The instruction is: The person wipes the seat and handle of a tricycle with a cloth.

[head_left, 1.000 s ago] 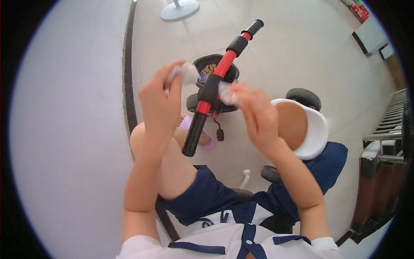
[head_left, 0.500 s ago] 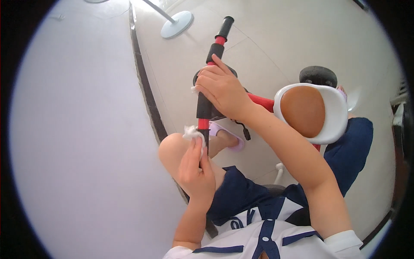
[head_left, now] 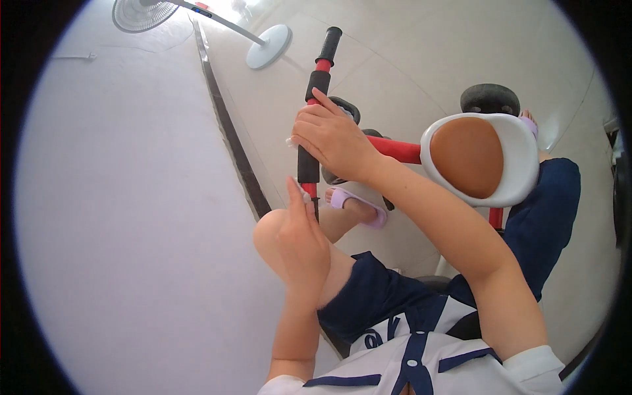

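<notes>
A child's ride-on trike has a red handlebar (head_left: 309,189) with black foam sleeves and ribbed black end grips. My right hand (head_left: 336,141) is wrapped over the middle of the bar, and a scrap of white tissue sticks out beside its fingers. Lower down, my left hand (head_left: 303,243) presses a crumpled white tissue (head_left: 304,192) to the bar near the closer end grip. Much of this tissue is hidden by the fingers, as is most of that grip. Right of the bar, a red frame tube (head_left: 398,150) leads to a white seat (head_left: 522,161) with a brown pad (head_left: 466,158).
A black wheel (head_left: 489,99) shows beyond the seat. My legs straddle the trike, with a lilac slipper (head_left: 368,210) beside the bar. At the upper left stands a fan with a round base (head_left: 270,47). A pale wall (head_left: 131,197) with a dark skirting runs along the left.
My left hand has slid up the bar, and less of its tissue shows. My right hand keeps its hold. The view has shifted, bringing the fan head into sight.
</notes>
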### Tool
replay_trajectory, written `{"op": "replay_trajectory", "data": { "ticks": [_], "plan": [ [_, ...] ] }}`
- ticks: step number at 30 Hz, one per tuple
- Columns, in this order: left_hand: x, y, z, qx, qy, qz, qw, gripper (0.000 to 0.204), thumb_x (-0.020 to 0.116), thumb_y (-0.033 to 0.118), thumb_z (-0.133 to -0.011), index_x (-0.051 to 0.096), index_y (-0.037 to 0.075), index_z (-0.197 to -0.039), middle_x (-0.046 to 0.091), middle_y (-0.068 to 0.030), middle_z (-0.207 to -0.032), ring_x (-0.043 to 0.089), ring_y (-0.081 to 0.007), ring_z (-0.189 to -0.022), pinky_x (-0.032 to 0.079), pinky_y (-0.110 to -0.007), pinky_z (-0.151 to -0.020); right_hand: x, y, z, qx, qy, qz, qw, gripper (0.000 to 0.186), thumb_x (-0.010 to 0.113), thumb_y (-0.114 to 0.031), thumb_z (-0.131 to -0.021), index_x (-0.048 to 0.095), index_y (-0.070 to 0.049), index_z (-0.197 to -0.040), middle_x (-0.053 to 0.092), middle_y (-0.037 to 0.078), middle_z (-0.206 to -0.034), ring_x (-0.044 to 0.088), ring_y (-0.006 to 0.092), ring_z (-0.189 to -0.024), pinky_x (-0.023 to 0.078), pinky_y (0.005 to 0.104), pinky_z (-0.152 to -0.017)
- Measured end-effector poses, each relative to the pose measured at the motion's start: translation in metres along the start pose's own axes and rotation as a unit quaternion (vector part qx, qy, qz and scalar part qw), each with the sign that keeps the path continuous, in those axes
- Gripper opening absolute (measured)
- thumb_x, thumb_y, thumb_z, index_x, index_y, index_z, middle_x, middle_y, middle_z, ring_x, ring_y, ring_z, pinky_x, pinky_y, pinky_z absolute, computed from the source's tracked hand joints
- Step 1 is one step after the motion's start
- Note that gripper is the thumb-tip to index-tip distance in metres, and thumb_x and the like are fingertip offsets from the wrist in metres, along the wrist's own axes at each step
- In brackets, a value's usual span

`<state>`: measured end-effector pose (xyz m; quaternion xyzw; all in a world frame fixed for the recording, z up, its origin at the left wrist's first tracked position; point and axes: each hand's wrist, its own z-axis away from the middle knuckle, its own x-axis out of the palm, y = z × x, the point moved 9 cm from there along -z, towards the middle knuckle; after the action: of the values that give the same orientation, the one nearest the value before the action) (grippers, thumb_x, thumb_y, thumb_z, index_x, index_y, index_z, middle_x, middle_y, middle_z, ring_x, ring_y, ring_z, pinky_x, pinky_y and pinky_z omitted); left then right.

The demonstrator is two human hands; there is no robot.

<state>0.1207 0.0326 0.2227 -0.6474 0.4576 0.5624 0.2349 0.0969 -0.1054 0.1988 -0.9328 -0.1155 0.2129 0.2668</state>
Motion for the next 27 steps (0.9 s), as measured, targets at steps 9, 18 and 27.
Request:
{"op": "replay_trajectory", "data": {
  "ticks": [9,18,27],
  "plan": [
    [0.014,-0.005,0.001,-0.024,-0.091,-0.046,0.994,0.034,0.048,0.018,-0.099,0.056,0.0,-0.126,0.065,-0.0123,-0.078,0.061,-0.0289,-0.062,0.046,-0.034,-0.059,-0.005,-0.007,0.0,-0.012,-0.004,-0.007,1.0,0.01,0.06,-0.015,-0.089,0.058,-0.007,-0.085,0.058,0.006,-0.087,0.056,0.0237,-0.099,0.032,0.0459,-0.112],
    [0.006,0.005,0.07,-0.012,0.03,0.066,0.997,0.04,0.051,0.004,-0.093,0.051,-0.007,-0.132,0.056,-0.0262,-0.125,0.051,-0.0439,-0.116,0.04,-0.048,-0.097,-0.008,-0.008,-0.002,-0.007,-0.004,-0.003,1.0,0.011,0.059,-0.015,-0.091,0.057,-0.006,-0.085,0.06,0.006,-0.088,0.057,0.0238,-0.1,0.031,0.0459,-0.112],
    [0.014,0.035,0.021,0.11,-0.043,-0.089,0.989,0.059,0.053,0.0,-0.088,0.034,-0.007,-0.144,0.029,-0.0345,-0.147,0.043,-0.0475,-0.128,0.037,-0.045,-0.104,-0.004,-0.007,-0.001,-0.006,0.01,0.004,1.0,0.009,0.061,-0.015,-0.089,0.059,-0.007,-0.086,0.06,0.005,-0.089,0.057,0.0226,-0.102,0.03,0.045,-0.113]
  ]
}}
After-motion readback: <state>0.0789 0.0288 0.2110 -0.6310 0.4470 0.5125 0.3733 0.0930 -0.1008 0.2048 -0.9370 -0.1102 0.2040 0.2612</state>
